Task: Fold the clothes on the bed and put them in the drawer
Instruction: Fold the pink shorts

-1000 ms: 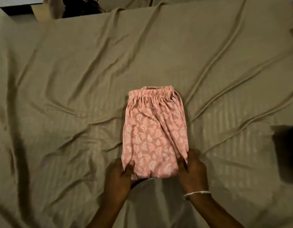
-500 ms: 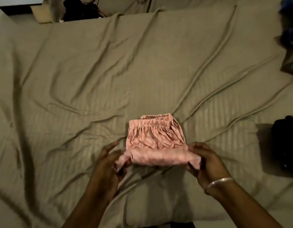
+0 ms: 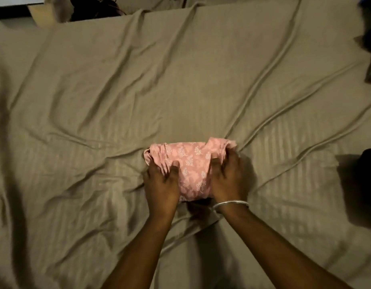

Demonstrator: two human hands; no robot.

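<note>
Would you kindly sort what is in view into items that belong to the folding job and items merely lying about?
Job: pink floral garment, left hand, right hand, bed sheet.
Lying about: dark object at the right edge, dark bundle beyond the bed.
</note>
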